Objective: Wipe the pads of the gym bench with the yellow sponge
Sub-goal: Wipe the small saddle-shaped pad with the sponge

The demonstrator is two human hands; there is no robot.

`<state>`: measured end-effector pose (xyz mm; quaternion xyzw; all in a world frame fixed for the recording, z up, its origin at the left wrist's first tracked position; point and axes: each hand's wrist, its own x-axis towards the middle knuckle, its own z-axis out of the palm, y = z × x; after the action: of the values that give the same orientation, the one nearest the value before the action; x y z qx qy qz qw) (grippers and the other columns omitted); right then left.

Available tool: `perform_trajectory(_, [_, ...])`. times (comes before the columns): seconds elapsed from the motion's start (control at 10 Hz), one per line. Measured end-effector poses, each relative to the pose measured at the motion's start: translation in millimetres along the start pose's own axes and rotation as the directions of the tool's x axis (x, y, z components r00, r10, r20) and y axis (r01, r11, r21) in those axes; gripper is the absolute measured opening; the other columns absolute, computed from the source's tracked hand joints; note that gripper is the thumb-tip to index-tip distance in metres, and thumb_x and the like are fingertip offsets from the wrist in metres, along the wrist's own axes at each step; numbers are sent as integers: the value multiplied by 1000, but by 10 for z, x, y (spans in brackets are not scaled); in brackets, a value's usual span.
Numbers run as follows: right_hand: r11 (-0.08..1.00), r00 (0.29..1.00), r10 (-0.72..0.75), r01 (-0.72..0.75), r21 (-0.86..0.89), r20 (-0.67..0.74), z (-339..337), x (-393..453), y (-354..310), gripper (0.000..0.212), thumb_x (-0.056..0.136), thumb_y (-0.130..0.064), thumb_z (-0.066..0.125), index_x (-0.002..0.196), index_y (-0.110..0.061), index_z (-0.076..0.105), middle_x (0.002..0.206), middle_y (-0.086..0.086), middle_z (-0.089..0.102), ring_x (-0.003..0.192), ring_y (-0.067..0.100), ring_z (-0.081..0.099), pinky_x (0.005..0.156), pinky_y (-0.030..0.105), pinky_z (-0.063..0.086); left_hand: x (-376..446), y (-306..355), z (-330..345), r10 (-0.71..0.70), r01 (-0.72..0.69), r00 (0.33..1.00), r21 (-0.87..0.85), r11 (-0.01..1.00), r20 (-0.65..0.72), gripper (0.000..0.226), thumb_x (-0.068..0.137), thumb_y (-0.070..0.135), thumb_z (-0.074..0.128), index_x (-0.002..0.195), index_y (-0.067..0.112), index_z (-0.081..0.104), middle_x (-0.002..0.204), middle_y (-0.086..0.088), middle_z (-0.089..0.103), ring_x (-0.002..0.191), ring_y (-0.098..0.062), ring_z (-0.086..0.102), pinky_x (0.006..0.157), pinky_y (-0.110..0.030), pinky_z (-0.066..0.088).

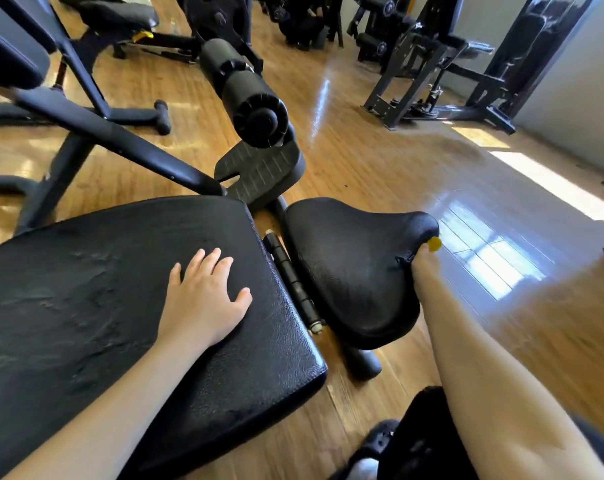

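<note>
From the head cam: my left hand (203, 299) is lying flat on the big back pad (86, 306) of the gym bench, palm down, fingers straight and a little spread, thumb out to the side. Nothing is in it, it's just pressing on the vinyl near the pad's right edge.

My right hand (423, 261) is way over at the far right edge of the smaller seat pad (345, 265), tucked down the side, so most of it is hidden. Only a bit of the yellow sponge (434, 244) pokes out past it, right against the pad's corner. Can't tell how those fingers sit around it, honestly.

Between the two pads there's a black hinge bar (290, 275). Past the seat, the foam leg roller (245, 95) sticks up over the ribbed foot plate (259, 171). Shiny wood floor (397, 168) everywhere, with more black machines (432, 64) at the back.
</note>
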<state>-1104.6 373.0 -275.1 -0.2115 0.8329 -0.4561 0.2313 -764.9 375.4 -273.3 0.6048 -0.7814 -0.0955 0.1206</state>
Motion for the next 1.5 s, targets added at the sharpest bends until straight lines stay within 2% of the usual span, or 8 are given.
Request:
perform_trajectory(0.2, [985,975,-161,169,-37,153,-263,-587,584,30,98,-30,28,75,-24,47,74,-1,48,75,20,46,61,29,34,12,0,1,3,-3,1000,14,1000,4,62,89,48,37,143,20,27,155,2,17,143,-16,6,116,-43,6])
perform_trajectory(0.4, [994,991,-51,38,107,121,-75,-206,282,55,93,-56,26,130,-21,47,119,6,56,107,23,51,102,44,39,12,-5,-10,9,-10,1000,17,1000,9,61,89,47,39,143,19,29,154,0,20,143,-17,8,115,-44,7])
perform_trajectory(0.6, [995,994,-82,77,66,77,-224,-598,624,31,98,-29,30,104,-9,54,86,17,55,76,30,54,65,36,44,11,-11,-11,15,-15,1000,20,1000,12,61,89,48,38,142,19,29,154,0,19,143,-18,7,115,-45,8])
perform_trajectory(0.7, [985,991,-123,128,120,-50,-182,-841,742,20,97,-22,33,93,-17,52,86,7,53,84,24,49,69,33,36,10,-4,-11,19,-19,1000,20,1000,7,61,89,48,39,142,18,30,154,-1,21,143,-18,8,114,-45,8])
perform_trajectory(0.9, [960,949,-135,196,198,-285,328,-1521,940,52,96,-19,33,144,-8,17,149,12,28,137,22,26,112,23,15,9,-5,-8,20,-20,1000,16,1000,9,62,89,49,38,142,19,29,154,-1,20,143,-18,8,115,-45,7])
perform_trajectory(1.1, [750,700,-660,589,-300,-273,512,-1610,1119,49,90,-19,35,138,-11,29,146,14,30,142,14,7,115,18,0,12,-5,-15,21,-22,1000,20,1000,9,62,89,49,38,142,19,30,154,-1,20,143,-18,9,115,-45,7])
perform_trajectory(1.4, [437,529,-848,736,-517,36,310,-1505,1013,41,87,-24,45,127,-20,50,139,9,46,132,26,30,113,36,12,7,-11,-13,23,-23,1000,22,999,6,62,89,49,38,142,19,30,154,-1,21,143,-19,9,114,-45,8])
perform_trajectory(1.5, [172,325,-916,848,-501,236,249,-1440,881,36,85,-20,48,118,-26,59,134,2,52,128,22,39,108,40,26,6,-15,-16,23,-23,1000,19,1000,10,62,89,49,38,143,19,30,154,-1,20,143,-19,9,115,-46,8])
